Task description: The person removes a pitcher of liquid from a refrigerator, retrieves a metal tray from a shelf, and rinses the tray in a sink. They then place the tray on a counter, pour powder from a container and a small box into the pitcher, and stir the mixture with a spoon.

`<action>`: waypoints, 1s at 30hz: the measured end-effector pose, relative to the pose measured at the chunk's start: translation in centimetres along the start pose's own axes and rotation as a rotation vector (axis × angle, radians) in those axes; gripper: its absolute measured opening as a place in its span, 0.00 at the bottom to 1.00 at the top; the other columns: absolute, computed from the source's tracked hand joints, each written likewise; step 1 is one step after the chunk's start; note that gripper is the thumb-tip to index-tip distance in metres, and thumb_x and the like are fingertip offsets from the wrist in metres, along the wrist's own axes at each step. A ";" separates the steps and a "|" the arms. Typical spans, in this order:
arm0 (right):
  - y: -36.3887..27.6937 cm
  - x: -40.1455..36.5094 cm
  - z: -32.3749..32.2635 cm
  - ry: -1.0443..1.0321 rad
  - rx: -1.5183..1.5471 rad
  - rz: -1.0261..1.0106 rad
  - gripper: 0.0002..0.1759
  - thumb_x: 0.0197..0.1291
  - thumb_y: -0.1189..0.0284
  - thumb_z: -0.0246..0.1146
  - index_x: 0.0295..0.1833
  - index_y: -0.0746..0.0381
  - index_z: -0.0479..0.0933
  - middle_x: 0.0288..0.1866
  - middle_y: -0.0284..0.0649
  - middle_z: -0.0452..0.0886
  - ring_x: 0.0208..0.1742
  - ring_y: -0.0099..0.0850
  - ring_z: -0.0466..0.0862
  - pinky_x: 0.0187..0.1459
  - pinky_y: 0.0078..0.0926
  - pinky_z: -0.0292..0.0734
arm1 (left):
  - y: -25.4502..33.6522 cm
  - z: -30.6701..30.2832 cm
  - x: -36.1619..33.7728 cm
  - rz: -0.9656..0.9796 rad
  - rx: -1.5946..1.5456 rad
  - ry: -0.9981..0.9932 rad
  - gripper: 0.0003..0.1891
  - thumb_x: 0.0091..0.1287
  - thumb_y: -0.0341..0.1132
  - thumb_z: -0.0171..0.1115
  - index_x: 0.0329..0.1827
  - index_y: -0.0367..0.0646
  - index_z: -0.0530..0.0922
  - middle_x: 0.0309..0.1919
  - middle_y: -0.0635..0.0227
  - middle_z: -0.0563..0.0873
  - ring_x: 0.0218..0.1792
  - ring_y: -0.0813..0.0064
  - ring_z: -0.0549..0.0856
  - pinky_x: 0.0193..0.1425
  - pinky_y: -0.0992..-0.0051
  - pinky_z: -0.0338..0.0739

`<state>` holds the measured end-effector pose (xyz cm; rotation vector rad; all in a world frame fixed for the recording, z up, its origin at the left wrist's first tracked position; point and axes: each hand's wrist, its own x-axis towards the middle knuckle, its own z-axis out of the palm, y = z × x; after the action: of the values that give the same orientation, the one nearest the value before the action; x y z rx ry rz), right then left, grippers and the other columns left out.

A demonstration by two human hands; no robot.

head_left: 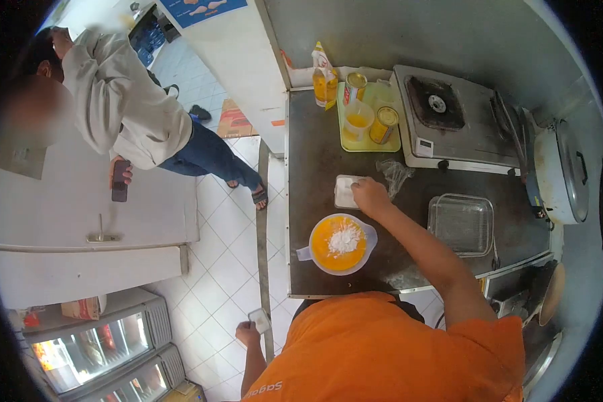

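My right hand (368,195) has its fingers closed at the right edge of a small white container (345,192) on the dark counter. Just below that container stands a white jug (304,254) of orange liquid with a heap of white powder (344,239) on top. Low on the left, away from the counter, my left hand (247,332) grips a small whitish container (260,320) above the tiled floor. A crumpled clear plastic bag (395,175) lies beside my right hand.
A green tray (348,143) holds cans and a cup, beside an oil bottle (324,87). A stove (476,134), a glass dish (460,225) and a lidded pot (561,173) are at right. A person (134,100) holding a phone stands at left.
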<state>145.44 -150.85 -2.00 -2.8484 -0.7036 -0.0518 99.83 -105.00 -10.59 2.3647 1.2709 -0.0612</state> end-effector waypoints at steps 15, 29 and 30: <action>-1.4 -3.4 -11.2 0.045 0.751 0.203 0.11 0.65 0.66 0.63 0.41 0.62 0.86 0.38 0.46 0.87 0.43 0.43 0.86 0.44 0.42 0.82 | 5.2 0.1 2.5 0.162 -0.078 0.054 0.06 0.56 0.26 0.76 0.32 0.33 0.87 0.28 0.56 0.91 0.29 0.66 0.90 0.37 0.67 0.84; 0.6 -0.6 0.0 0.115 0.026 -0.130 0.06 0.55 0.70 0.65 0.28 0.59 0.82 0.34 0.39 0.82 0.43 0.42 0.84 0.42 0.41 0.82 | 3.1 -1.1 2.1 0.116 -0.034 0.059 0.07 0.56 0.26 0.77 0.32 0.33 0.86 0.26 0.58 0.90 0.28 0.66 0.89 0.35 0.67 0.82; 0.3 -0.8 0.2 0.093 0.045 -0.130 0.07 0.56 0.69 0.65 0.28 0.59 0.82 0.34 0.39 0.83 0.44 0.42 0.84 0.42 0.42 0.82 | 3.1 -1.3 2.1 0.122 -0.034 0.066 0.07 0.56 0.26 0.77 0.32 0.33 0.86 0.26 0.58 0.90 0.28 0.66 0.89 0.35 0.67 0.82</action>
<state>144.89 -151.45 -2.29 -2.7342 -0.8578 -0.1847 103.32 -104.29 -8.85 2.4279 1.1449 0.0769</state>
